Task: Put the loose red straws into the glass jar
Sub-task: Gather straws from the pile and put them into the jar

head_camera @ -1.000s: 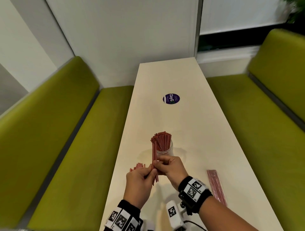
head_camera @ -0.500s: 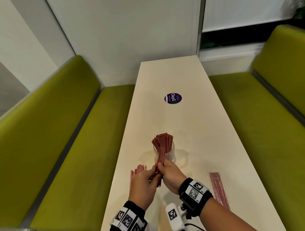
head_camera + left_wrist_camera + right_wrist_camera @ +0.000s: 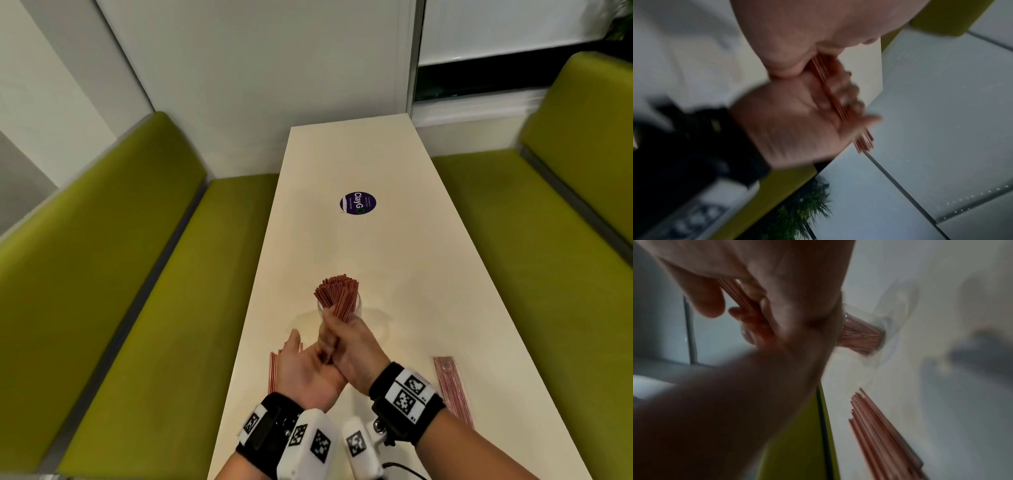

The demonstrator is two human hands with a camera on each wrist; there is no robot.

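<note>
Red straws (image 3: 337,308), thin and bunched, pinched by right hand (image 3: 352,346); left hand (image 3: 305,370) open, cupped beneath.

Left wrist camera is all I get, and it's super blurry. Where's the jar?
Observer: The glass jar stands on the table just beyond both hands, stuffed with red straws.
Operator: Are there straws lying on the table too?
Observer: Yes, a loose pile lies by the table's left edge, beside the left hand.
Operator: Anything on the other side?
Observer: A flat packet of straws lies to the right of the right hand, which grips a bundle tilted toward the jar.
</note>
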